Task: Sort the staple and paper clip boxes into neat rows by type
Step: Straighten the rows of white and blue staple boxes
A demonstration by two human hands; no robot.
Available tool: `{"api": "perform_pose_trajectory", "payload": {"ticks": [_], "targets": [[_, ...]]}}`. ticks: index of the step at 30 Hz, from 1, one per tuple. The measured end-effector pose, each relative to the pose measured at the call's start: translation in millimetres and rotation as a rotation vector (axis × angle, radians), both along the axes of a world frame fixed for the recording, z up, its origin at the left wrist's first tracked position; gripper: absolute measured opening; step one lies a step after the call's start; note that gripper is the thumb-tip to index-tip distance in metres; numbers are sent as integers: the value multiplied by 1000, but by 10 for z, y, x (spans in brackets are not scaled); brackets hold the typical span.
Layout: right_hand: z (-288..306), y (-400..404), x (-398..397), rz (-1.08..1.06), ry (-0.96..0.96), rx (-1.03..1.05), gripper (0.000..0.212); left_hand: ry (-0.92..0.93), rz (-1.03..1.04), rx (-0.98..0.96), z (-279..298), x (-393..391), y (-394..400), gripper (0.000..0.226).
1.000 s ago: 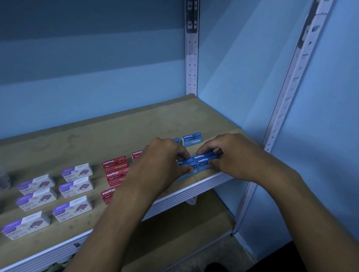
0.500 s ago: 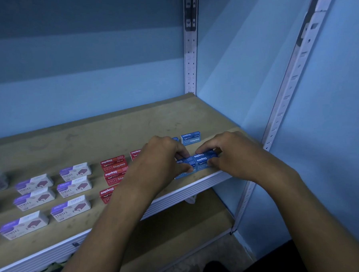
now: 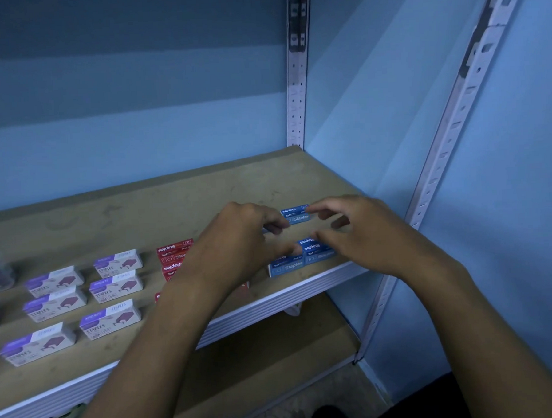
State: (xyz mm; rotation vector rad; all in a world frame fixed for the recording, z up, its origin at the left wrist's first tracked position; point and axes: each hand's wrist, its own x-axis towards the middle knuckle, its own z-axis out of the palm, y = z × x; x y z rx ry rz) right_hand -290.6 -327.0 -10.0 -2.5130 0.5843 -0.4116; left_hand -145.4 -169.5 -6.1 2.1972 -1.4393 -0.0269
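Blue staple boxes (image 3: 303,258) at shelf (image 3: 320,284) front edge, both hands' fingers (image 3: 321,238) spread above

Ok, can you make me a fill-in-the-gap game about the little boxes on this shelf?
1. The boxes between the two hands are coloured ____.
2. The word printed on the blue boxes is ____.
3. The red boxes sit between the blue ones and the ____ and white boxes.
4. All the boxes rest on a wooden ____.

Missing words: blue; Staples; purple; shelf
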Motion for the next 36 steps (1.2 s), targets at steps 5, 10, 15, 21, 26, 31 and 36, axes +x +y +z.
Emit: {"api": "perform_pose_trajectory", "payload": {"ticks": [5,10,15,21,26,31,36], "targets": [[-46,-29,237,-18,-67,-58,35,-103,59,-55,38,135,-61,33],[-133,-115,435,0,-69,-82,36,-119,110,-65,-5,242,-167,38],[-122,-233,611,7,-72,-98,32,-82,148,-16,-34,345,-256,42],[-192,-293,712,49,-48,-78,28,-36,119,2,-73,436,-278,30],[-230,-291,758,47,-79,-34,28,-16,105,-13,-91,429,-331,23],[-239,-298,758,43,-89,-22,29,-19,118,-2,-76,414,-366,24],[-89,-260,621,36,-99,-82,25,-22,111,-40,-28,345,-351,23]]}}
